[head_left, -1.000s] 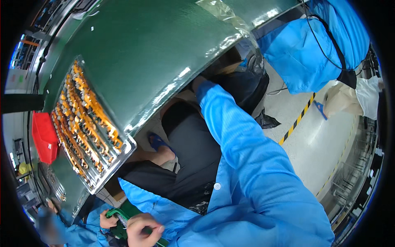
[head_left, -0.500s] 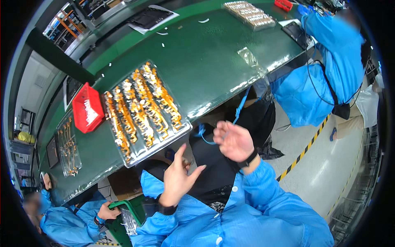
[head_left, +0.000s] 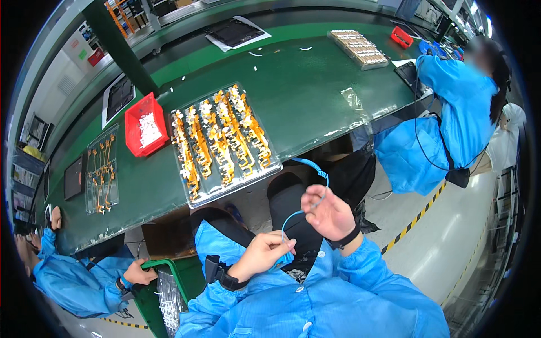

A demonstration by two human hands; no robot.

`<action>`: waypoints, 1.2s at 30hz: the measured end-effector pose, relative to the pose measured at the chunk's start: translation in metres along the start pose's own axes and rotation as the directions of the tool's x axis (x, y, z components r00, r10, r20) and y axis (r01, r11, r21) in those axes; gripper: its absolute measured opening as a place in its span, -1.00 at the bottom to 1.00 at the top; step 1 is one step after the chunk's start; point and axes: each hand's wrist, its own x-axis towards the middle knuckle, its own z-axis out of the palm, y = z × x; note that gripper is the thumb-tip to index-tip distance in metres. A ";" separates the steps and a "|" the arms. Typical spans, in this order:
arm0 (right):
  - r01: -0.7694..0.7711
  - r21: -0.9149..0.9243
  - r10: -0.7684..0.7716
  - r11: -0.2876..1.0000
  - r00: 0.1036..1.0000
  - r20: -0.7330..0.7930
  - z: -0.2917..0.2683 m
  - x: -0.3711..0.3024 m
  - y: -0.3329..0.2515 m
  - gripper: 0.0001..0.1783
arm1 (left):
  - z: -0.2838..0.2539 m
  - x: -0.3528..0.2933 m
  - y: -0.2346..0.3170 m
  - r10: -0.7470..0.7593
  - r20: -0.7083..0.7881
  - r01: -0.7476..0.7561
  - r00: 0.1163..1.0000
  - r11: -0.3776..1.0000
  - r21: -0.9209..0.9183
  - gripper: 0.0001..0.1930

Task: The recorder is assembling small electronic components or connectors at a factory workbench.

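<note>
In front of my lap, my left hand (head_left: 260,254) is closed, thumb against fingers, on a thin blue cord (head_left: 291,216). A blue piece, like a strap, peeks out just below those fingers. The cord curves up past my right hand (head_left: 329,214) to a knotted part near the table edge. My right hand is raised with its palm in view and fingers loosely bent and apart; the cord crosses by its fingertips. Beyond my hands, a clear tray (head_left: 236,193) at the table's near edge carries several rows of orange flex cables with white pieces.
Left of the tray stands a red bin (head_left: 133,141) of white pieces; a second clear tray (head_left: 90,197) lies farther left. Co-workers in blue sit at left and right. A green crate (head_left: 189,270) is beside my left arm. A beige stacked tray (head_left: 366,63) sits at the back right.
My left hand has dropped from near the tray toward my lap and closed on the blue cord. The cord now loops between both hands. The view has shifted slightly.
</note>
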 end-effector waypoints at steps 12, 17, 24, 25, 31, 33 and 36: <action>-0.287 -0.737 0.378 0.612 0.925 -0.046 0.047 -0.045 0.062 -0.61 | -0.013 -0.038 0.030 -0.331 0.011 0.320 0.944 0.904 -0.283 -0.70; -0.290 -0.723 0.227 0.627 0.956 -0.187 0.036 -0.045 0.077 -0.69 | -0.003 -0.062 0.023 -0.268 -0.201 0.131 0.942 0.846 -0.516 -0.61; -0.212 -0.719 -0.013 0.662 0.956 -0.294 0.030 -0.048 0.098 -0.66 | 0.018 -0.074 -0.005 -0.320 -0.335 0.188 0.886 0.909 -0.371 -0.78; -0.193 -0.716 -0.006 0.671 0.964 -0.265 0.031 -0.046 0.097 -0.65 | 0.018 -0.074 -0.006 -0.276 -0.317 0.142 0.907 0.911 -0.387 -0.82; -0.148 -0.964 0.154 -0.222 0.971 -0.184 0.029 -0.062 0.088 -0.80 | 0.011 -0.104 -0.002 -0.029 -0.318 -0.071 0.948 0.952 -0.297 -0.75; 0.199 -0.977 0.062 -0.081 0.979 0.194 0.030 -0.073 0.093 -0.84 | 0.013 -0.106 -0.001 -0.061 -0.377 0.009 0.924 0.990 -0.137 -0.74; 0.624 -0.781 -0.106 0.045 0.780 0.617 0.029 -0.073 0.107 -0.81 | 0.020 -0.106 -0.003 -0.085 -0.381 0.054 0.921 0.994 -0.091 -0.72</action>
